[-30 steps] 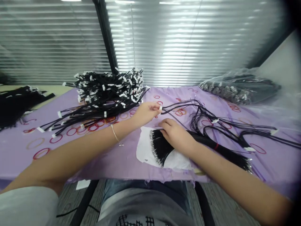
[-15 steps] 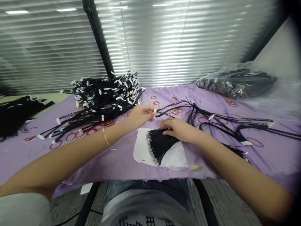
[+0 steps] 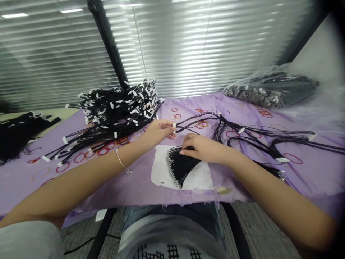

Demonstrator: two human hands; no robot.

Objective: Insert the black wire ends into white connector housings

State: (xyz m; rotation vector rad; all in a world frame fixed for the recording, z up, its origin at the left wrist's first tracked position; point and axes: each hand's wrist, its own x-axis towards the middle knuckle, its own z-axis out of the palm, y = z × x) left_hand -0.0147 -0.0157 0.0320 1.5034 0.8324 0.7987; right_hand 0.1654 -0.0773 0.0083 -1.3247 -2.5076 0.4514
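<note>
- At the counter's far-left corner, I see one dense bundle of black wires (image 3: 18, 135), partly off the purple cloth (image 3: 318, 180) with red rings that covers the counter.
- Toward the far edge, left of centre, lies one large heap of white-tagged black wires (image 3: 115, 111); there are too many to count from here.
- My operator's left hand (image 3: 157, 131), with one silver bracelet (image 3: 120, 160) on the wrist, has its fingers pinched together on one white tag (image 3: 174, 127) at the end of a few loose black wires (image 3: 196, 122).
- Near the front edge, at centre, one white sheet (image 3: 196, 178) carries one fan of black wires (image 3: 182, 165) with metal terminals (image 3: 171, 169).
- The right hand (image 3: 206, 149) lies curled on top of that fan; I cannot tell whether it is clamped on any wires.
- Right of the hands sprawl looped black wires (image 3: 256, 138) with three white tags (image 3: 242, 130) in view.
- At the far-right corner sits one clear plastic bag (image 3: 269, 90) of black wires.
</note>
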